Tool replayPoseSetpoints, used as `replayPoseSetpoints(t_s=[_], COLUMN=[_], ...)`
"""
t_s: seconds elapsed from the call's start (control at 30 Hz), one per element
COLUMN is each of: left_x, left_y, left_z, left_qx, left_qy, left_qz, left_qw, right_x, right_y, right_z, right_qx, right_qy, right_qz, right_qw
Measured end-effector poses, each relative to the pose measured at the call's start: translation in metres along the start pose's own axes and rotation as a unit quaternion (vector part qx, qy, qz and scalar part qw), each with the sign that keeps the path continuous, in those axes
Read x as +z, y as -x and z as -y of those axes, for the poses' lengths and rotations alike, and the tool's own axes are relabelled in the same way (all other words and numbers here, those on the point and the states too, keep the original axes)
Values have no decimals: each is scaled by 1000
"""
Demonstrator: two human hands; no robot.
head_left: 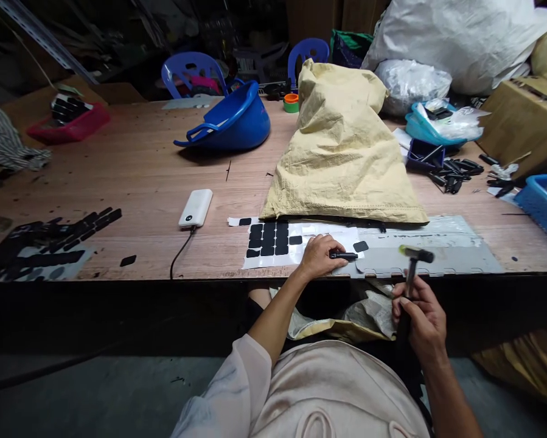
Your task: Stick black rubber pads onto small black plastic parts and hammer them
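Apparently we are steadying a black tubular piece (345,256) — our left grip (319,255) pinches it at the counter (136,164), before the yellow sack (346,155). Our right grip (421,316) grasps a hammer (412,274), raised before the sack's right corner; the next move likely calls for careful aim.

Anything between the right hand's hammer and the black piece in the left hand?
Nothing visible stands between the hammer in the right hand and the exposed right end of the black piece. The left hand holds its other end. A flat black patch lies just beyond the piece, seemingly clear of the path.
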State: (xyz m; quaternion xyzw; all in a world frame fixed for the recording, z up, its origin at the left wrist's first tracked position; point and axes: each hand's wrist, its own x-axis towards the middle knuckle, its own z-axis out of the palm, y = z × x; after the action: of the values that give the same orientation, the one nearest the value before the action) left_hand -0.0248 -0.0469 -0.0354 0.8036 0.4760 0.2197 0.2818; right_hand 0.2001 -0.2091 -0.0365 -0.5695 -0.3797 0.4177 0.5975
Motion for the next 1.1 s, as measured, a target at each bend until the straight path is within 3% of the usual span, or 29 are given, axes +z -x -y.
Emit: replayPoseSetpoints(t_s=[0.1,0.23,0.4,0.6,0.8,1.1], left_x=[-1,-2,0,1,-1,0], left_y=[0,1,0,-1,0,-1], left_z=[-2,-3,1,5,4,5], left_qx=[-3,3,9,23,33,36], left_qy=[0,2,7,17,17,13], left_qz=[2,2,1,11,10,8], left_qw=[1000,1000,1000,1000,999,999], right_x=[12,28,39,49,52,45], right_y=[2,5,1,-4,-8,-5], right_z=[2,-4,-11,-3,-4,-3], right_qx=[33,13,-62,-190,-203,-198], right_qy=[60,129,232,314,343,333], right_qz=[32,89,99,100,137,78], right_qw=[997,988,966,925,907,918])
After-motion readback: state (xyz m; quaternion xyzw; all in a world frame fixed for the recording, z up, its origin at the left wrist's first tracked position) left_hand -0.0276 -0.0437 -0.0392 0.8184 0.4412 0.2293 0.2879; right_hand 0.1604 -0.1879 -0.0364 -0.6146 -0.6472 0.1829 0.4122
